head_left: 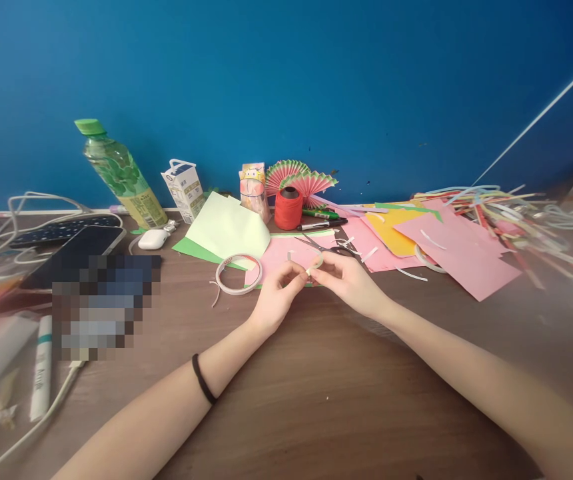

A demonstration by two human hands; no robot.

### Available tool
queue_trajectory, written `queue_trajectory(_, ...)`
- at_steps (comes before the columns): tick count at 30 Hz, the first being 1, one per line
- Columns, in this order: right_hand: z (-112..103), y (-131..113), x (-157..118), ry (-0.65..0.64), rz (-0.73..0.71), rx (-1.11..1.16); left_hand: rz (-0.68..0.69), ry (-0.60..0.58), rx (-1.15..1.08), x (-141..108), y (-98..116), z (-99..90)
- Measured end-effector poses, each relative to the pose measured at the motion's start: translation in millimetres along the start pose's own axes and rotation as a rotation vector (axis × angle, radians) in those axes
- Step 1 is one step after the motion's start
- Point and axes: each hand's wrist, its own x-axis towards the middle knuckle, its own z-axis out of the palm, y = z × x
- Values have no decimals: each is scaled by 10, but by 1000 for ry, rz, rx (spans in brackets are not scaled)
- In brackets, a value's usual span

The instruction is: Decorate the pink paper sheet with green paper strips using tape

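Observation:
Both hands meet over the near edge of a pink paper (279, 252) at the middle of the table. My left hand (280, 290) is closed, thumb and fingers pinching one end of a small pale strip (309, 271). My right hand (346, 279) pinches the same strip from the other side, and part of it curls up in a loop. Fingertips hide much of it. Just left of my left hand lies a roll of tape (239, 274). Black scissors (342, 251) rest on the paper behind my right hand.
Behind stand a red thread spool (288, 209), pink-green paper fans (311, 183), a carton (185, 190) and a leaning bottle (121, 175). Pink sheets (459, 250) and coloured strips (511, 213) lie right. At left are a phone (74, 257), earbud case (152, 239), cables and marker (41, 370).

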Motion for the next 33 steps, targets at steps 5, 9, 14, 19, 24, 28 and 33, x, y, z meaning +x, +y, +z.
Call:
queue_trajectory(5, 4, -3, 2, -1, -1, -7, -2, -9, -8, 6, -9, -3)
queue_trajectory(9, 12, 8, 4, 1, -3, -11, 3, -8, -1, 7, -18, -3)
queue_trajectory(14, 14, 13, 1, 5, -14, -46, -3, -1, 18, 8, -23, 1)
queue_trajectory(19, 11, 19, -1, 0, -10, -64, 2, 3, 27, 10, -17, 2)
queue_trajectory(24, 7, 9, -4, -5, -3, -58, 4, 6, 45, 10, -27, -6)
queue_trajectory(28, 9, -11, -8, -5, 1, -45, 5, 2, 48, 13, -43, -14)
queue_trajectory(33, 7, -9, -6, -9, 8, -27, 11, -7, 31, 15, -41, -17)
